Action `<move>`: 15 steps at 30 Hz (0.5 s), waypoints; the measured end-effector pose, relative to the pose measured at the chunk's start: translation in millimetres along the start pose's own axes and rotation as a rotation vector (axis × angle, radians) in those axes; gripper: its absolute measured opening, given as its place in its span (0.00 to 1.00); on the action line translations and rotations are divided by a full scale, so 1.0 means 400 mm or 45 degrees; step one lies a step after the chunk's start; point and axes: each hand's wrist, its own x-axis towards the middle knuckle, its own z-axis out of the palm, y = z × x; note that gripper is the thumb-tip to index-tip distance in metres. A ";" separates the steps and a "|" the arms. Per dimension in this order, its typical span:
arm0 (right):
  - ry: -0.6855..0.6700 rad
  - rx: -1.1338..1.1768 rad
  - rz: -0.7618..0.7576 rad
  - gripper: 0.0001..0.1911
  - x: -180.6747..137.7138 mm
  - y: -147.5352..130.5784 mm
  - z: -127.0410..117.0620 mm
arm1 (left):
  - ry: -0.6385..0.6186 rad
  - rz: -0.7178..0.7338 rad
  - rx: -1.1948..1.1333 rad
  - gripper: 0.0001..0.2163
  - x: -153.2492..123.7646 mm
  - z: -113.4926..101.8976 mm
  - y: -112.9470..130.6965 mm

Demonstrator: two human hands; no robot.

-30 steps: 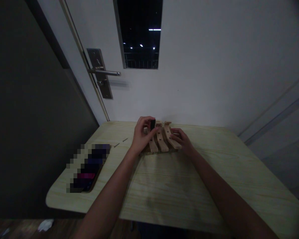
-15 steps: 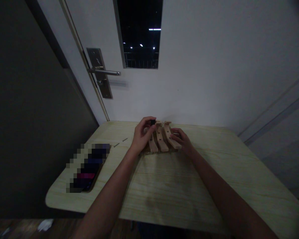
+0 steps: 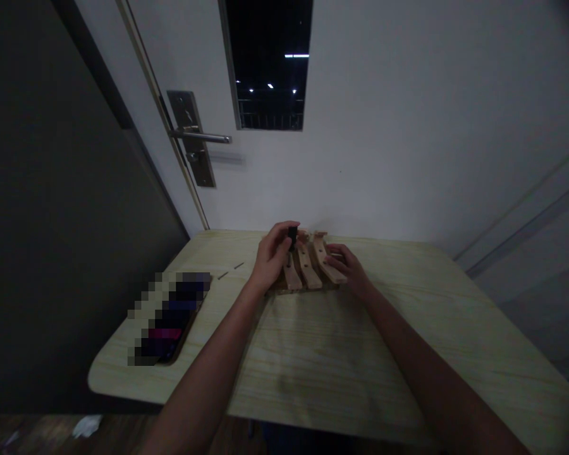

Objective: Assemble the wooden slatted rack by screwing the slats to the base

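A small wooden assembly of several curved slats (image 3: 307,268) on a darker base lies at the far middle of a pale wood-grain table (image 3: 341,354). My left hand (image 3: 271,258) is curled over its left end, fingers pinched on a small black object (image 3: 292,236) held upright above a slat. My right hand (image 3: 348,268) rests against the right side of the assembly, fingers bent and touching the outermost slat.
A blurred-out dark flat item (image 3: 168,318) lies at the table's left front. Two tiny thin pieces (image 3: 230,271) lie on the table left of my left hand. Behind the table stands a white door with a metal lever handle (image 3: 199,136) and a dark window.
The black object in my left hand dipped low between the fingers half a second ago and stands a little higher now. My right hand has barely moved.
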 end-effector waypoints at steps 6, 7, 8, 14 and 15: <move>-0.009 0.036 -0.012 0.22 0.002 0.008 0.002 | 0.131 0.121 0.225 0.13 0.005 0.000 -0.010; -0.008 0.031 -0.016 0.22 0.002 0.009 0.001 | 0.127 0.128 0.234 0.13 0.005 0.000 -0.011; -0.008 0.023 -0.018 0.22 0.002 0.009 0.001 | 0.118 0.129 0.231 0.14 0.005 0.000 -0.013; -0.004 0.013 -0.012 0.22 0.000 0.007 -0.001 | 0.111 0.112 0.167 0.22 0.000 0.001 -0.014; 0.003 0.012 -0.012 0.22 0.000 0.007 -0.001 | 0.102 0.117 0.159 0.20 -0.001 0.001 -0.013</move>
